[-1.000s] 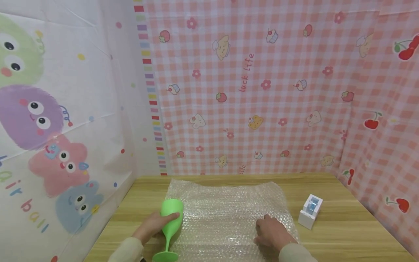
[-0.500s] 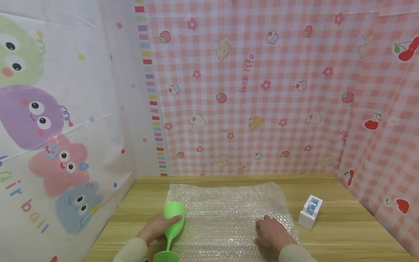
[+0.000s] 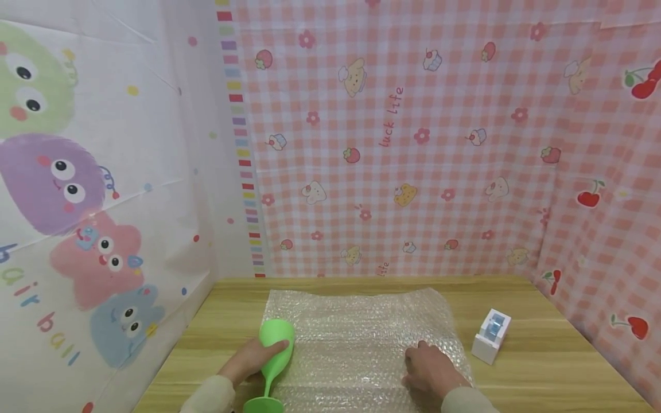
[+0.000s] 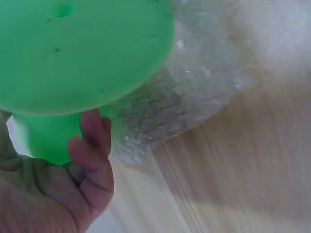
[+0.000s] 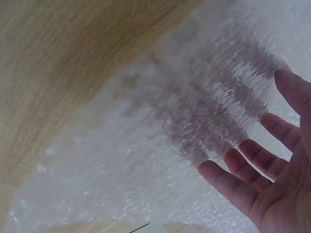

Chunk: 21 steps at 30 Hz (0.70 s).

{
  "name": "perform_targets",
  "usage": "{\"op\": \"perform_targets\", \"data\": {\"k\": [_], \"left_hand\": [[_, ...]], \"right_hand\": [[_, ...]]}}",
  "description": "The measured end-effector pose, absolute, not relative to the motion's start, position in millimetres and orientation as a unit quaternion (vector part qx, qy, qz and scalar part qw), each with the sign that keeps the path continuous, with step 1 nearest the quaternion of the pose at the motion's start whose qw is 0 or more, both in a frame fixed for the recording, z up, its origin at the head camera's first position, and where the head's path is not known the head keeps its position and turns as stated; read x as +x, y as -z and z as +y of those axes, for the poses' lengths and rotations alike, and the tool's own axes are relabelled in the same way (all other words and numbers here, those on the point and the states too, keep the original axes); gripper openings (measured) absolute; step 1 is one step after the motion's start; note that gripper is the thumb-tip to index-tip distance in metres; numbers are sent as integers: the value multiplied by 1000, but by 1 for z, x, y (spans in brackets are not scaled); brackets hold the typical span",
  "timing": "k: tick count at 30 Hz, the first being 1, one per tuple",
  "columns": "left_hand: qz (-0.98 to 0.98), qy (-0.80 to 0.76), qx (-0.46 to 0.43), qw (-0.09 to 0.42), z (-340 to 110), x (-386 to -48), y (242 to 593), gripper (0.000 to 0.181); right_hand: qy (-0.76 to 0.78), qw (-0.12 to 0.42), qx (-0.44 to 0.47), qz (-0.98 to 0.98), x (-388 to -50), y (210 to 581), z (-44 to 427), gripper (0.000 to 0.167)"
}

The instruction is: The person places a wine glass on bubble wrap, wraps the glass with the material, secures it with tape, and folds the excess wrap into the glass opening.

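Left hand (image 3: 251,360) first: fingers (image 4: 95,167) curled round the bowl of a green goblet (image 3: 279,357), so that's a held load. Right hand (image 3: 430,365) grips nothing that I can see; in the right wrist view its fingers are spread, tips touching the bubble wrap (image 3: 351,355).

Goblet lies over the left edge of the sheet, foot toward the person, rim away. Can't tell whether it bears on the sheet or hangs just above it. Sheet is spread on the wooden counter (image 3: 547,367). White box with blue inside, my guess a tape dispenser (image 3: 492,335), stands just right of the sheet, untouched.

I read the step as positioning: left places the goblet, right steadies the sheet. For the next move I'd want the left grip firm, goblet square to the edge, and the sheet pinned so it doesn't drag.

Versus a second ago: goblet and left hand a touch further right, sheet's far edge slightly nearer the person. Right hand and dispenser look unmoved; camera drifted a little too.
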State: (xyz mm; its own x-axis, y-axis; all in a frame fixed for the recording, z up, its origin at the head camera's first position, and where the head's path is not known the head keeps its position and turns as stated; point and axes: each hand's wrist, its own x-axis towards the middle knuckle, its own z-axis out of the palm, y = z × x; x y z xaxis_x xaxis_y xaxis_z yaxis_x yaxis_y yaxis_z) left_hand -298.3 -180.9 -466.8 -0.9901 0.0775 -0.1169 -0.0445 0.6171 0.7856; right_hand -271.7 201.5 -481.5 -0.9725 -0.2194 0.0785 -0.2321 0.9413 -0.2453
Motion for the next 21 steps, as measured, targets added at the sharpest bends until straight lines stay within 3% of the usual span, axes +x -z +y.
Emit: {"op": "perform_targets", "data": {"k": [5, 11, 14, 21], "left_hand": [[893, -441, -21, 87, -180, -297, 469, 58], [894, -433, -34, 110, -174, -297, 465, 89], [894, -431, -41, 116, -173, -296, 462, 91], [897, -420, -34, 132, -178, -291, 452, 45]], "right_hand": [[-127, 29, 119, -984, -272, 481, 202, 32], [-111, 14, 117, -987, -274, 477, 201, 31], [-93, 13, 115, -989, -274, 475, 199, 31], [-55, 14, 108, -993, -273, 471, 193, 34]]}}
